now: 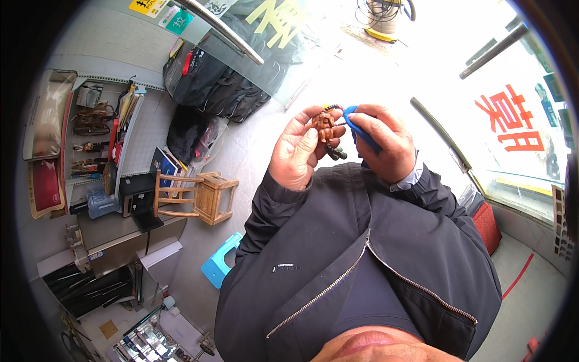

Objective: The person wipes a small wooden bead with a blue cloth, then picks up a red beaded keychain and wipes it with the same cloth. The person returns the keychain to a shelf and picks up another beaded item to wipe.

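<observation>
Near the upper middle of the head view, my left hand (296,154) holds a small reddish-brown carved figurine (324,126) between thumb and fingers. A dark beaded cord (334,107) is attached near it, and dark green beads (335,153) hang below my fingers. My right hand (388,142) pinches a folded blue cloth (362,131) close beside the figurine; its edge touches or nearly touches the cord. Part of the cloth is hidden behind my right fingers.
A small wooden chair (209,199) and a light blue plastic stool (217,267) stand at the left. Beyond them are shelves (135,108) with strung items. Black bags (212,81) lie beside a glass door (258,40). A yellow-based vacuum cleaner (382,34) stands at the top.
</observation>
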A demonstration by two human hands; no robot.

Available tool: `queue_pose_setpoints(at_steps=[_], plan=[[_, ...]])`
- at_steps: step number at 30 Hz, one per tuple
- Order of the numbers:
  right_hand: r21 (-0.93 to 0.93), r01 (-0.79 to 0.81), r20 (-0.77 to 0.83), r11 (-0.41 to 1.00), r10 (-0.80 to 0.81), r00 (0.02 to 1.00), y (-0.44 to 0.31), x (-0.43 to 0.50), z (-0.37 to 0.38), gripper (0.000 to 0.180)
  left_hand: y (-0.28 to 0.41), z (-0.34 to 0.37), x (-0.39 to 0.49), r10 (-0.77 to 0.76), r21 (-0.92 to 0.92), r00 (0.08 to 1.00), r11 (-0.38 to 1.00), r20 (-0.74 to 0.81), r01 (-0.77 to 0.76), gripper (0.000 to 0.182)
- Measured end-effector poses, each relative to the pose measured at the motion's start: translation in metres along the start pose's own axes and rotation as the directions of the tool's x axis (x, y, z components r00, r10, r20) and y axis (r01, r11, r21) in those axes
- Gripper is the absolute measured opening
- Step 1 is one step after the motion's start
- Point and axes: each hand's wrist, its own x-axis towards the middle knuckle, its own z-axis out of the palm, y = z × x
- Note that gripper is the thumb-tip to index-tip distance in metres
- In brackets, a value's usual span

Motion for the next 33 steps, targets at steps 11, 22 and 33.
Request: queue_pose_setpoints(at_steps=[11, 22, 33], plan=[[0.018, 0.056, -0.006, 0.998, -0.056, 0.998, 0.002, 0.000, 0.000, 0.044, 0.002, -0.001, -0.002, -0.015, -0.060, 1.000, 0.998, -0.008, 0.015, 0.043], [0.029, 0.078, 0.004, 0.997, -0.078, 0.997, -0.002, 0.002, 0.001, 0.040, 0.001, 0.000, -0.001, -0.011, -0.153, 0.997, 0.988, 0.070, 0.022, 0.040], [0.031, 0.083, 0.036, 0.996, -0.084, 0.996, -0.001, 0.003, 0.000, 0.043, -0.004, 0.012, -0.006, 0.042, 0.336, 0.999, 0.941, 0.000, -0.040, 0.036]])
